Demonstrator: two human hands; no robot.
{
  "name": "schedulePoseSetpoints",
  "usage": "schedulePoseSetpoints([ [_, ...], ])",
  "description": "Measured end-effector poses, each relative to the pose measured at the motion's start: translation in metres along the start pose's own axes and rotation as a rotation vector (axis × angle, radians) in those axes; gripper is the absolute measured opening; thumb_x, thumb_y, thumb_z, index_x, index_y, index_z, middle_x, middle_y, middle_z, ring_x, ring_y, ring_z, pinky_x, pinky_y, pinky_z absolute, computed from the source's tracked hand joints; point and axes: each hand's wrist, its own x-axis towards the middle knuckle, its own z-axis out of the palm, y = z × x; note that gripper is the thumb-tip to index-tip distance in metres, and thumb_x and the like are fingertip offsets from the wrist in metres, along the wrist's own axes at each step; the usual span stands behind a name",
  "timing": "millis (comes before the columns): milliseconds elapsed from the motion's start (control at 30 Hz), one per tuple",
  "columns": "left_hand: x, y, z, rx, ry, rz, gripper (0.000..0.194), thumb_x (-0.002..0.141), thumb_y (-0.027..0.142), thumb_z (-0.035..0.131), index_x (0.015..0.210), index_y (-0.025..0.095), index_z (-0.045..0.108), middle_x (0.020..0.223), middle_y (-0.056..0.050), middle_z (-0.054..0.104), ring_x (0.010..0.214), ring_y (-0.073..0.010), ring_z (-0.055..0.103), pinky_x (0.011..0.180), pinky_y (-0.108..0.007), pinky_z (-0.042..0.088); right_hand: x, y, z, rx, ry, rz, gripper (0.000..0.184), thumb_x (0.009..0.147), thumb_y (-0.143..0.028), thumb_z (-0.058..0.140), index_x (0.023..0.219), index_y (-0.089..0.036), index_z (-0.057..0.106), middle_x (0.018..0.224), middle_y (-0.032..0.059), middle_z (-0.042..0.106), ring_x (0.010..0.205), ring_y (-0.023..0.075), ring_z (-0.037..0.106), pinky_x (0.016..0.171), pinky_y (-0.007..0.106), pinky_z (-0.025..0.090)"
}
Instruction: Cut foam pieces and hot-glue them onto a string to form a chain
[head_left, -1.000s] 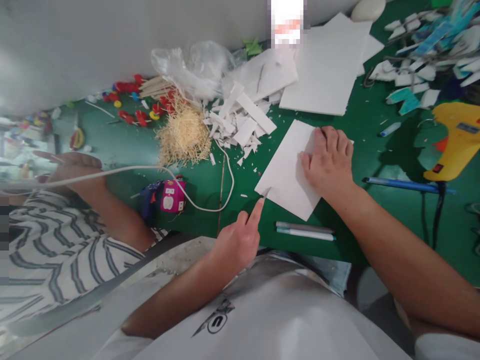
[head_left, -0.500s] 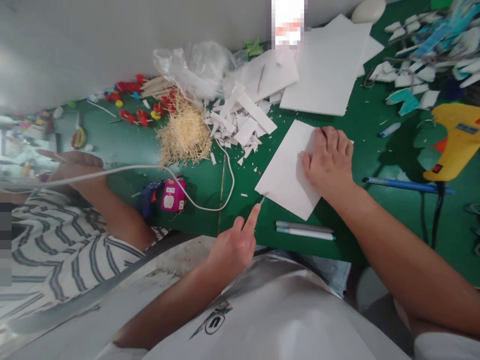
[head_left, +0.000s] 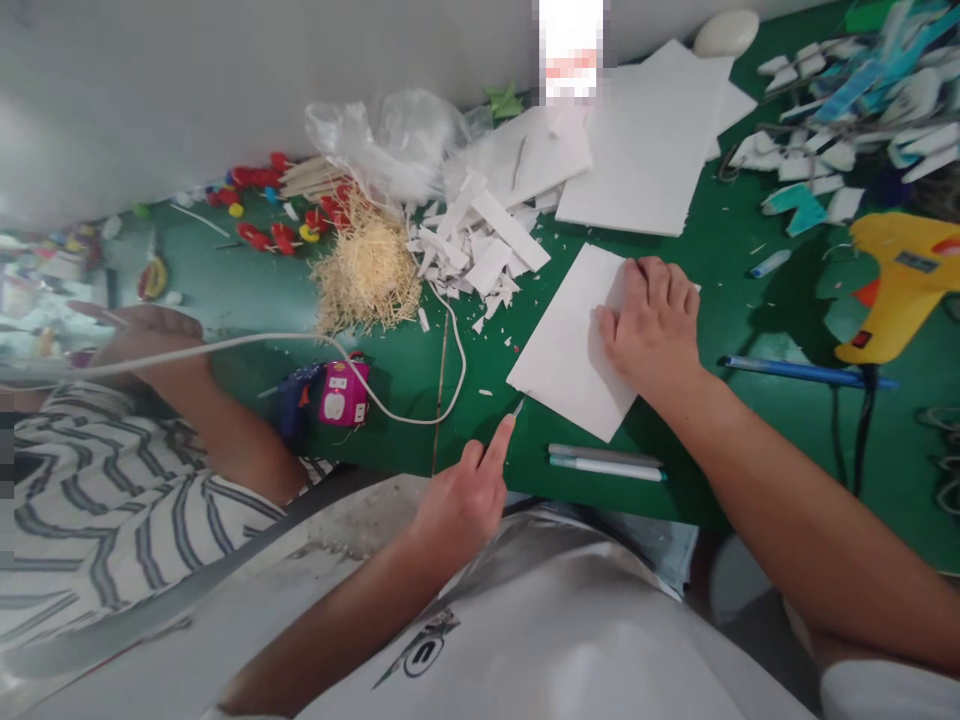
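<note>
My left hand [head_left: 463, 497] is wrapped round a slim craft knife [head_left: 519, 407], index finger stretched along it. Only the blade end shows; the handle is hidden in my grip. The blade tip lies just off the near left corner of a white foam board [head_left: 559, 345]. On the right part of that board my right hand [head_left: 654, 315] presses down, fingers lightly bent and apart. Two pens [head_left: 607, 467] lie side by side close to the board's near corner.
White offcuts [head_left: 487, 250], wood shavings [head_left: 371, 270] and larger white sheets [head_left: 649, 150] lie behind. At right are a yellow glue gun [head_left: 900, 285] and a blue pen [head_left: 799, 372]. A white cord [head_left: 409, 418] loops past a pink box [head_left: 343, 393]. A co-worker's hand [head_left: 154, 330] is at left.
My left hand has drawn the knife back slightly, so its tip has gone from over the board's edge to just outside it. My right hand stays pressed on the board.
</note>
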Motion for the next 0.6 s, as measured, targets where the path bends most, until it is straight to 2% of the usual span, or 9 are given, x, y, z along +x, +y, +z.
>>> schedulePoseSetpoints([
  [167, -0.002, -0.001, 0.005, 0.019, 0.009, -0.01, 0.06, 0.1, 0.015, 0.034, 0.16, 0.015, 0.042, 0.085, -0.003, 0.059, 0.059, -0.0125, 0.059, 0.052, -0.02, 0.051, 0.002, 0.0, -0.002, 0.014, -0.015, 0.004, 0.067, 0.094, -0.041, 0.045, 0.149, -0.003, 0.048, 0.152, 0.0285, 0.049, 0.14, 0.0433, 0.044, 0.117, 0.068, 0.03],
  [400, -0.007, -0.002, 0.01, -0.005, 0.096, 0.012, 0.055, 0.102, 0.015, 0.033, 0.155, 0.011, 0.048, 0.083, -0.004, 0.061, 0.06, -0.0131, 0.061, 0.053, -0.02, 0.051, 0.0, 0.001, 0.0, 0.002, 0.004, -0.009, 0.066, 0.094, -0.041, 0.045, 0.149, -0.004, 0.047, 0.152, 0.0291, 0.048, 0.139, 0.0429, 0.043, 0.116, 0.069, 0.03],
  [500, -0.006, -0.004, 0.012, -0.028, 0.124, -0.005, 0.054, 0.102, 0.015, 0.035, 0.153, 0.014, 0.052, 0.082, -0.003, 0.062, 0.059, -0.0121, 0.061, 0.053, -0.019, 0.05, 0.0, 0.002, 0.002, 0.008, 0.015, -0.017, 0.065, 0.095, -0.041, 0.044, 0.15, -0.007, 0.045, 0.152, 0.0279, 0.048, 0.139, 0.0426, 0.043, 0.115, 0.07, 0.03],
  [600, -0.007, -0.008, 0.014, -0.1, 0.204, 0.016, 0.052, 0.101, 0.016, 0.038, 0.15, 0.018, 0.055, 0.08, -0.002, 0.062, 0.057, -0.0112, 0.06, 0.053, -0.018, 0.05, 0.0, 0.001, 0.001, -0.003, -0.005, -0.017, 0.065, 0.096, -0.042, 0.043, 0.151, -0.007, 0.044, 0.153, 0.0284, 0.047, 0.139, 0.0436, 0.042, 0.115, 0.07, 0.03],
])
